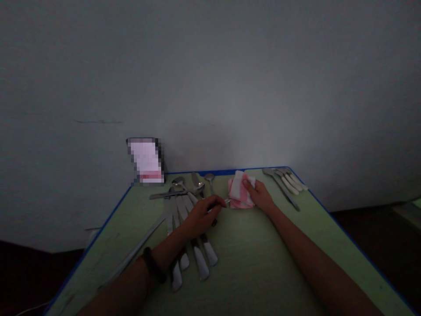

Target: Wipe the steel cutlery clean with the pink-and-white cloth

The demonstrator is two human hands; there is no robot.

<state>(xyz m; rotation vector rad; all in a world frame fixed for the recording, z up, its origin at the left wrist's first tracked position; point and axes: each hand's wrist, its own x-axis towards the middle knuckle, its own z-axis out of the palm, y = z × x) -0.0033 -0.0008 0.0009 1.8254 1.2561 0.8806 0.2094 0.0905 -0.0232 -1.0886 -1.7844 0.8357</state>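
Note:
My right hand (261,195) is closed round a folded pink-and-white cloth (241,193) above the middle of the table. A short stretch of shiny metal cutlery (227,201) shows between the cloth and the fingertips of my left hand (205,213). Those fingers are pinched on it, and the cloth covers its far end, so its kind cannot be made out. Beneath my left hand and forearm lie several table knives (199,259), fanned out with handles toward me. Just beyond are several spoons (209,177), some overlapping other cutlery.
Several pale-handled forks (289,182) lie at the back right, beside a long metal utensil (283,188). A phone-like device (146,160) with a blurred screen leans on the wall at the back left. A long metal strip (134,250) lies along the left of the green table (256,272).

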